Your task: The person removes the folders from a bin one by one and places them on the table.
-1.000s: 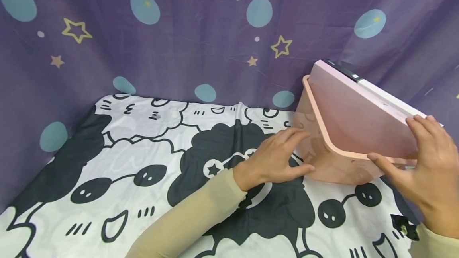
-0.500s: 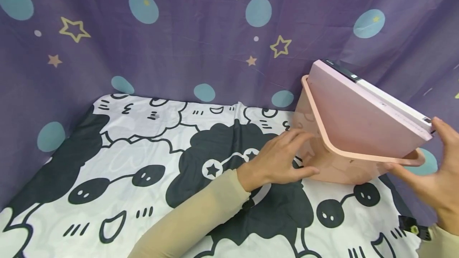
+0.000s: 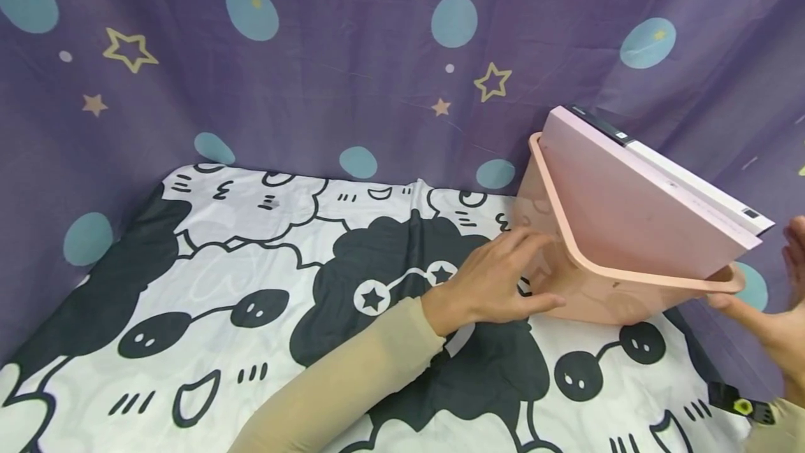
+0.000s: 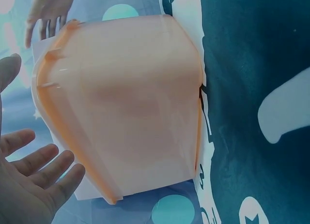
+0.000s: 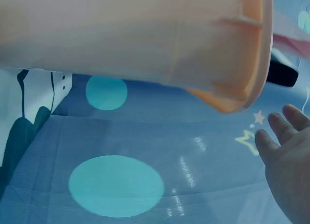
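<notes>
A peach plastic bin (image 3: 619,296) stands at the right in the head view. Inside it, leaning and rising above the rim, is a flat pink box (image 3: 635,201), with a thin black-and-white box (image 3: 698,177) behind. My left hand (image 3: 493,282) is by the bin's left side, fingers loosely spread. In the left wrist view that hand (image 4: 36,180) is near the rim; whether it touches is unclear. Past the bin's right end is my right hand (image 3: 773,331), partly cut off, holding nothing. The right wrist view has its relaxed fingers (image 5: 273,141) apart from the bin.
A cloth (image 3: 207,278) printed with black and white cartoon sheep covers the surface. Behind and at the sides hangs a purple curtain (image 3: 352,75) with stars and blue ovals, close to the bin's back. A black strap (image 3: 738,404) is on the right wrist.
My right hand has let go of the boxes' right end and moved away to the right, uncovering their corners. The left hand has shifted slightly right; the bin looks still.
</notes>
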Action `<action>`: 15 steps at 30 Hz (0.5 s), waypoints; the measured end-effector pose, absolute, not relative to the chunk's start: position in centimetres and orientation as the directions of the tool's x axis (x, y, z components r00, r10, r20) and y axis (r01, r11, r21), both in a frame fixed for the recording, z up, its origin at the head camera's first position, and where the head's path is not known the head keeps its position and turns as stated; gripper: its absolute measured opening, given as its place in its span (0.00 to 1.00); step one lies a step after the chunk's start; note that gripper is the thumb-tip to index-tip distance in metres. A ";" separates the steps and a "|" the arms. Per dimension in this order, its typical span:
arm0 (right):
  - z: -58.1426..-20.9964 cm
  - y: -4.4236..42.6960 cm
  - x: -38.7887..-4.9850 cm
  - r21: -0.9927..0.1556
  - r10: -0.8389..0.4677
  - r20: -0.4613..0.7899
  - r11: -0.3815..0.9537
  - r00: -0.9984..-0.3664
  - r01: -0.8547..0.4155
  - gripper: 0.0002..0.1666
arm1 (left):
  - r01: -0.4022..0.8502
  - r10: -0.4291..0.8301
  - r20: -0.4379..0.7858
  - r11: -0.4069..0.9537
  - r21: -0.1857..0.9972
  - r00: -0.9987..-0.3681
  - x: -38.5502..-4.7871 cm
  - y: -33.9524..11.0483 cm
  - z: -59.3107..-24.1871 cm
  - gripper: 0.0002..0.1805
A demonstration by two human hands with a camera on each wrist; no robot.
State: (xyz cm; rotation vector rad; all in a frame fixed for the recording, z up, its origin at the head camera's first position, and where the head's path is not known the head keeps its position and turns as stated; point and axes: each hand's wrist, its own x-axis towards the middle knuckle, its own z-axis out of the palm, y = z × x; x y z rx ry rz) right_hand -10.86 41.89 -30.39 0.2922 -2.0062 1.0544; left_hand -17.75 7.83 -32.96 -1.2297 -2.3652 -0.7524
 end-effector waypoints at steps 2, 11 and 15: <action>-30.7 42.3 -10.9 -0.611 0.164 0.738 0.575 -0.654 -0.545 0.67 | 0.831 0.633 0.544 0.475 0.289 -0.551 -17.8 8.0 -32.9 0.41; -31.8 43.6 -11.3 -0.650 0.093 0.702 0.487 -0.706 -0.583 0.49 | 0.841 0.624 0.566 0.442 0.314 -0.539 -17.7 8.7 -32.9 0.39; -32.0 43.9 -11.4 -0.698 0.052 0.652 0.431 -0.756 -0.572 0.50 | 0.836 0.610 0.573 0.424 0.347 -0.548 -17.7 9.3 -33.0 0.39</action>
